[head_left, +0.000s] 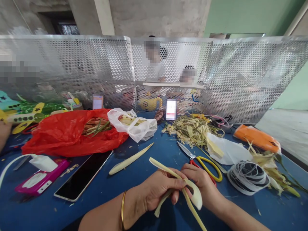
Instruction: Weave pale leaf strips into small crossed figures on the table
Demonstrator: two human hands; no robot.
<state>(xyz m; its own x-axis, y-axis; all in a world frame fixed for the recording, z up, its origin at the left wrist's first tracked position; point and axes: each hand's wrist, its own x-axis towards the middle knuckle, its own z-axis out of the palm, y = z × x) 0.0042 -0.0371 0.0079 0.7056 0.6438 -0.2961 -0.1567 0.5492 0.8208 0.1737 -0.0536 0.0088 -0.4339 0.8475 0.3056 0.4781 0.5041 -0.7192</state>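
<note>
Pale yellow-green husk strips (196,195) cross each other between my two hands, low in the middle of the head view. My left hand (160,187), with a gold bangle at the wrist, pinches them between thumb and fingers. On the other side, my right hand (198,176) has its fingers curled in against the same strips; its fingertips are partly hidden. One strip end points up and left, others hang down. A separate husk piece (131,159) lies on the blue table beyond my left hand. Scissors (203,163) with yellow and red handles lie open beyond my right hand.
At left are a red plastic bag (57,131), a phone (83,176) and a magenta power strip (43,179) with a white plug. A white bag (141,130), a husk pile (192,128) and a wire spool (249,178) surround the middle and right. People sit behind a perforated metal screen (96,70).
</note>
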